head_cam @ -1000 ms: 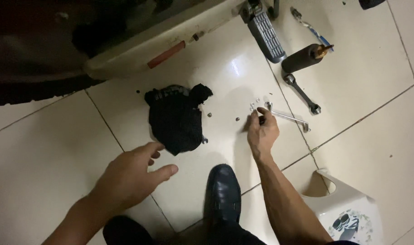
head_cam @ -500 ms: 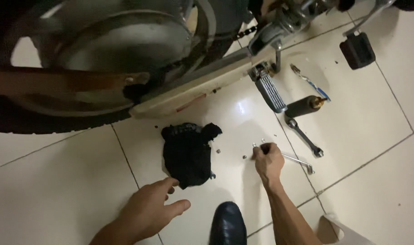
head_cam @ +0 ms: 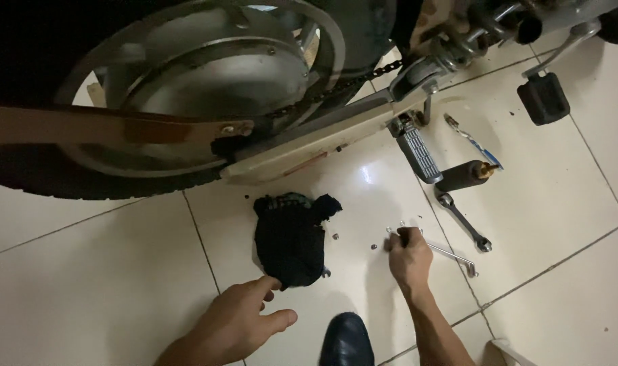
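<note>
The top of the big wheel [head_cam: 187, 88] is cut off by the edge of the picture, and the dark tyre is hard to see in the shadow. Small bits [head_cam: 374, 245] lie on the floor [head_cam: 105, 271] by the right hand; they are too tiny to tell what they are. The black shoe [head_cam: 346, 342] is cut off at the bottom.

The right hand [head_cam: 409, 256] reaches down with its fingers curled onto the floor tile. It seems to pinch something small, but I cannot tell what. A thin metal rod [head_cam: 458, 256] lies just beside it. The left hand [head_cam: 244, 324] is open, with the fingers spread and holding nothing. One finger points at the black cloth [head_cam: 292, 237], which lies on the floor just under the wheel. A spanner [head_cam: 463, 221] lies near a black handle [head_cam: 464, 175]
</note>
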